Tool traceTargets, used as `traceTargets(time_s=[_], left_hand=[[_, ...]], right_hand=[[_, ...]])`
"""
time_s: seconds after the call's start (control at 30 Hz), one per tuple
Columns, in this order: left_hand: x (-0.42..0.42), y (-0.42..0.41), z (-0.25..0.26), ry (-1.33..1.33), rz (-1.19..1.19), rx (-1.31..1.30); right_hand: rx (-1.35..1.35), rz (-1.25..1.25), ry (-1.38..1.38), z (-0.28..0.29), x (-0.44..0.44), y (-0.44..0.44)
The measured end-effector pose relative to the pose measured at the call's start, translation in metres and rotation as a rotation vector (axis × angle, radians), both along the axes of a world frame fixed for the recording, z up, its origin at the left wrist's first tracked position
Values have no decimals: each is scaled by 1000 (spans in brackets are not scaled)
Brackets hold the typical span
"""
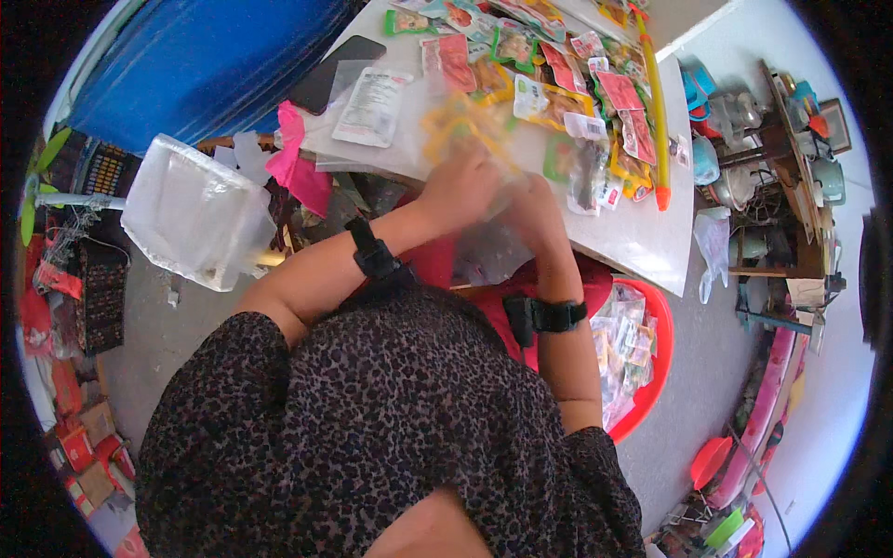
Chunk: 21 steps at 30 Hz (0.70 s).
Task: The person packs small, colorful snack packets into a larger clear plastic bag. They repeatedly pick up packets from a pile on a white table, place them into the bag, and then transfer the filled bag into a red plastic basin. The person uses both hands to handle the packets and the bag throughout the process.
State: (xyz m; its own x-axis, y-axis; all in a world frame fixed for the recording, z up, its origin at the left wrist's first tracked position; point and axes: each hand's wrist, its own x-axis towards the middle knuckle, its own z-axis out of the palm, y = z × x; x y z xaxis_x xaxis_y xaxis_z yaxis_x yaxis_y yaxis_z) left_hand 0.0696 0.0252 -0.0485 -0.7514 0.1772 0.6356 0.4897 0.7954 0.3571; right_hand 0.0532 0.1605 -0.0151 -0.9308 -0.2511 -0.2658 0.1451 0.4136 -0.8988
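Observation:
Over the front edge of the white table (628, 244), my left hand (464, 183) grips a yellow-edged food packet (457, 125), blurred by motion. My right hand (534, 213) is close beside it, its fingers bent around the edge of a clear plastic bag (492, 244) that hangs between my wrists above my lap. Blur hides the exact fingertips and the bag's mouth. Beyond my hands lies a spread of small sealed food packets, among them a yellow one (554, 104), a red one (446, 59) and a green-edged one (515, 45).
A yellow tube with orange ends (656, 104) borders the packets. Left on the table are a white printed pouch (373, 106), a dark phone (342, 66) and pink plastic (301, 160). A plastic-lined box (195, 209) stands left; a red tub (663, 376) of filled bags sits right.

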Motion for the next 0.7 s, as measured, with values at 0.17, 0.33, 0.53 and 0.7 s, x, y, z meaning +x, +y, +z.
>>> traceTargets(time_s=[0.17,0.33,0.53,0.7], left_hand=[[0,-4,-26,-153,-63,-98],[0,-1,-8,-91,-91,-47],[16,-12,-2,-153,-141,-108],[30,-31,-13,-13,-121,-284]], right_hand=[[-114,-41,-120,-14,-4,13],[126,133,447,-47,-20,1],[346,237,591,-85,-40,19],[195,-108,528,-51,-45,15]])
